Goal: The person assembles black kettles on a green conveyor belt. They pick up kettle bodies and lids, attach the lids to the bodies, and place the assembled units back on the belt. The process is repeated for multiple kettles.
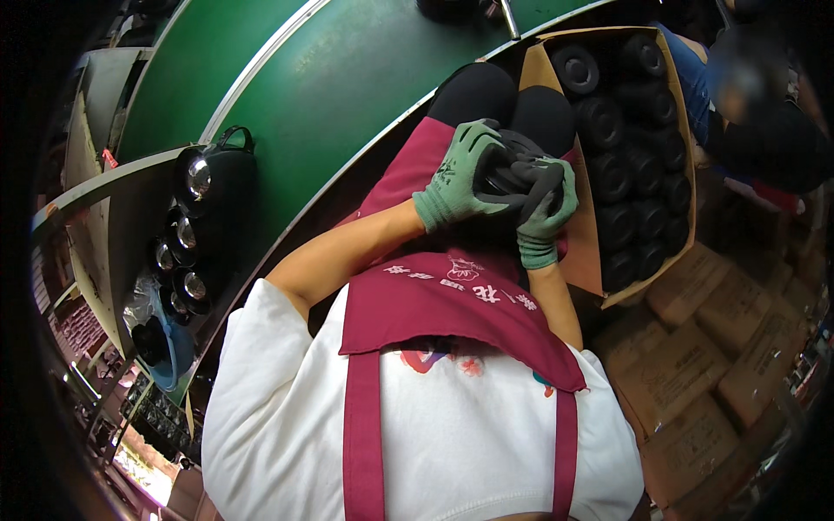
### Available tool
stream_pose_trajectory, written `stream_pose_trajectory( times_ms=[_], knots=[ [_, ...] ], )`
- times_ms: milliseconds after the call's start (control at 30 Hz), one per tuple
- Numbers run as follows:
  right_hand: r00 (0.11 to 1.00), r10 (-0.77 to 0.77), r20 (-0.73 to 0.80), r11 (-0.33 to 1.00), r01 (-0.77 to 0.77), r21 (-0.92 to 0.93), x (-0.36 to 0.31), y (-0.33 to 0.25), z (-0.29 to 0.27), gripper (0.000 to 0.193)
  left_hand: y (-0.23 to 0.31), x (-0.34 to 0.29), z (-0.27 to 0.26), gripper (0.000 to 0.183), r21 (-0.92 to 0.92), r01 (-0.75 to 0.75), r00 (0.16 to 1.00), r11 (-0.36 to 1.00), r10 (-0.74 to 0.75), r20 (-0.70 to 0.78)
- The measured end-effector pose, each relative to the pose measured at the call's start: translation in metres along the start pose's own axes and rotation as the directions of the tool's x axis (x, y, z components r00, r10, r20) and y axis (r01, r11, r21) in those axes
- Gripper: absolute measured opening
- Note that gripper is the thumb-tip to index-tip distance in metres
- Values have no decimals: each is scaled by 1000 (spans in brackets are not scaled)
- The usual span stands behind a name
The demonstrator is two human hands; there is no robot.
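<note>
Both my hands are in green gloves with dark grey coated palms and fingers. Above my lap, my left hand (460, 178) and my right hand (549, 204) close from either side on a black round part (504, 180). Its curved dark edge shows between the fingers, but the dark coating blends with it and most of it is covered, so I cannot tell its exact kind. Just beyond my right hand stands an open cardboard box (588, 247) packed with several black round-topped pieces (602, 122).
A green work surface (321, 104) with a pale metal edge spreads ahead and left. Shiny black round items (198, 178) and a blue tub (178, 334) are at the left. Closed cartons (678, 373) lie at the lower right. Another person (764, 130) is close by at the right.
</note>
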State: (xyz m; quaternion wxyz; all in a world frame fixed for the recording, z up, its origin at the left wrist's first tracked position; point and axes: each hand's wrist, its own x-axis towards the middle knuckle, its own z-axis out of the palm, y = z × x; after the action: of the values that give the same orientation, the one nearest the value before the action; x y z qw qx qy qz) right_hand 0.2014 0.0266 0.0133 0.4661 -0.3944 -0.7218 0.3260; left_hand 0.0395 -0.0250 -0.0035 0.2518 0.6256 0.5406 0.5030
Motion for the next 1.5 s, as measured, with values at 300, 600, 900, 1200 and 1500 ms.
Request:
stream_pose_trajectory(
  times_ms=[300,600,900,1200,1500],
  knots=[
    [988,134,71,990,-131,-44,-10,63,-41,38,3,-19,-22,104,-197,301,953,933,-289,88],
    [592,307,745,852,-519,62,49,-29,-76,36,75,-50,23,117,43,378,925,925,-379,18],
    [822,157,548,986,-157,-47,10,-10,-77,37,79,-64,32,92,44,302,952,952,-304,34],
    [658,496,566,784,-620,33,63,8,-37,36,32,-20,14,60,-49,437,899,898,-436,33],
    [578,-41,815,791,-480,380,98,50,-12,40,64,42,-39,56,191,-45,997,981,32,71]
  ],
)
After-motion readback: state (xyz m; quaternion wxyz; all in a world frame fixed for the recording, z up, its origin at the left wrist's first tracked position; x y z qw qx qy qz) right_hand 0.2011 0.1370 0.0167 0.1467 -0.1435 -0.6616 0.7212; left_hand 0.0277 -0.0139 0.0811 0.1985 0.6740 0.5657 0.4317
